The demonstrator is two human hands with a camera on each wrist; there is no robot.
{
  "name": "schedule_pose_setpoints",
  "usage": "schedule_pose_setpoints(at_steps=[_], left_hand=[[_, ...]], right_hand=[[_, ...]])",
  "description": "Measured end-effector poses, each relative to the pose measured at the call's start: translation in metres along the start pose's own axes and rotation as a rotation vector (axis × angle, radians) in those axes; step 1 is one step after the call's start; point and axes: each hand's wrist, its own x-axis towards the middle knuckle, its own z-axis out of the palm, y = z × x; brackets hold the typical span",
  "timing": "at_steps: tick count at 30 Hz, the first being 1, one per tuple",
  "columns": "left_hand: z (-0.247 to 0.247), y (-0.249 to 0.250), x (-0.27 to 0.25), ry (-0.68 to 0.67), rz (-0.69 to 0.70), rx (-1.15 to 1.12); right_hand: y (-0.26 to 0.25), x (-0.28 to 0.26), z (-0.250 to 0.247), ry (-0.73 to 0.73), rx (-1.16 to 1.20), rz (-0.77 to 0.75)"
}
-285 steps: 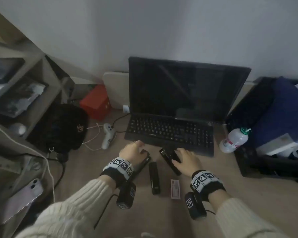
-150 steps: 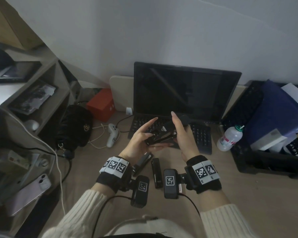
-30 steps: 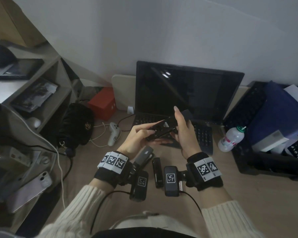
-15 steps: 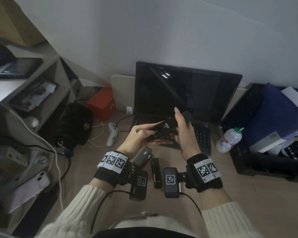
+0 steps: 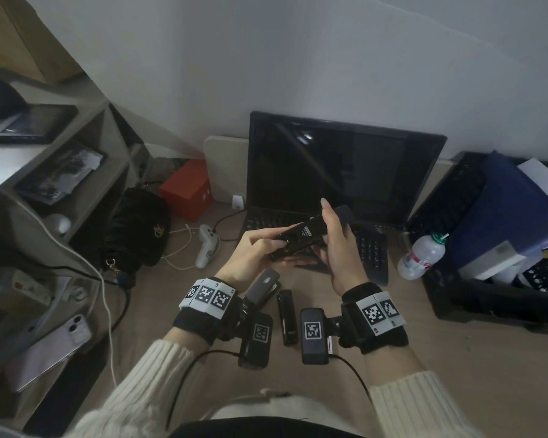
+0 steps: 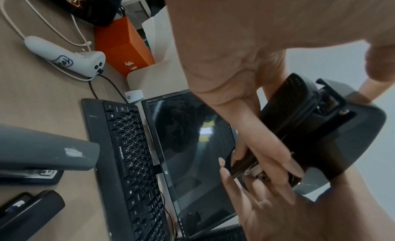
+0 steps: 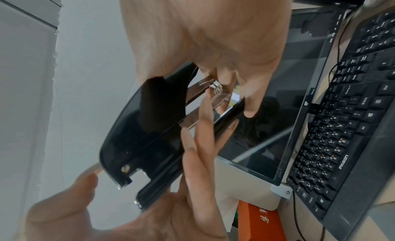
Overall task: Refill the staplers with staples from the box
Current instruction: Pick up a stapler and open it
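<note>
Both hands hold one black stapler point(image 5: 301, 240) in the air above the keyboard point(image 5: 366, 248), in front of the dark laptop screen point(image 5: 339, 172). The left hand point(image 5: 253, 257) pinches its near end, fingers point(image 6: 271, 158) curled round the body; the right hand point(image 5: 339, 251) grips the far end from the side. In the wrist views the stapler shows a bare metal channel point(image 7: 198, 95) between its two black halves, so it is judged partly open; whether staples lie inside cannot be told. Step in hand: opening the first stapler for loading. The next move likely calls for swinging the top fully back, then freeing one hand to fetch a strip of staples. Count: three staplers in all, one held and two on the table, a grey stapler point(image 5: 263, 287) below the left wrist and a second black stapler point(image 5: 288, 317) between the wrists. The staple box is probably the small object hidden behind the right wrist camera; this is uncertain.
</note>
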Motion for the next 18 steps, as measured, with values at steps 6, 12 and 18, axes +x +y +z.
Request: schedule_pose_setpoints(at_steps=[6, 12, 18], left_hand=[[0.0031, 0.0029, -0.0023, -0.007, 0.009, 0.01], [0.0014, 0.0021, -0.0022, -0.039, -0.004, -0.006], [-0.0041, -0.0021, 0.0005, -0.01, -0.025, -0.002]], right_hand=[[-0.001, -0.0017, -0.0003, 0.007, 0.0, -0.054], [-0.0005, 0.0001, -0.0018, 0.007, -0.02, -0.045], [0.0, 0.0, -0.0025, 0.001, -0.025, -0.05]])
